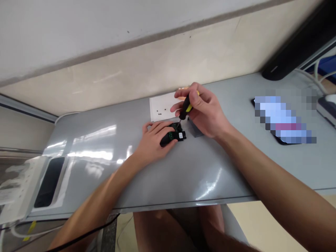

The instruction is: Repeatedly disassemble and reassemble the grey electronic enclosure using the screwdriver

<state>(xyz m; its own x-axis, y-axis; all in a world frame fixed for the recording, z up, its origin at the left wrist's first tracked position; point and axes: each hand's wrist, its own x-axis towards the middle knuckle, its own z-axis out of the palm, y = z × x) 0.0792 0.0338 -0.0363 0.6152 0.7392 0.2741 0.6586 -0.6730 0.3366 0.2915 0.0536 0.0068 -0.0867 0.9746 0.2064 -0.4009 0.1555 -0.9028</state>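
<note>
Screwdriver [186, 106] aslant in right hand [207, 111], tip down-left.

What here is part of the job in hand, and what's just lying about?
In use:
black-and-yellow screwdriver, in the right grip
opened black device, held by the left grip
white sheet with small dark bits, maybe screws
grey piece, probably

Apparently lying about:
dark phone-like slab, left
white power strip beside it
pixelated slab, right
black cylinder, back right
</note>
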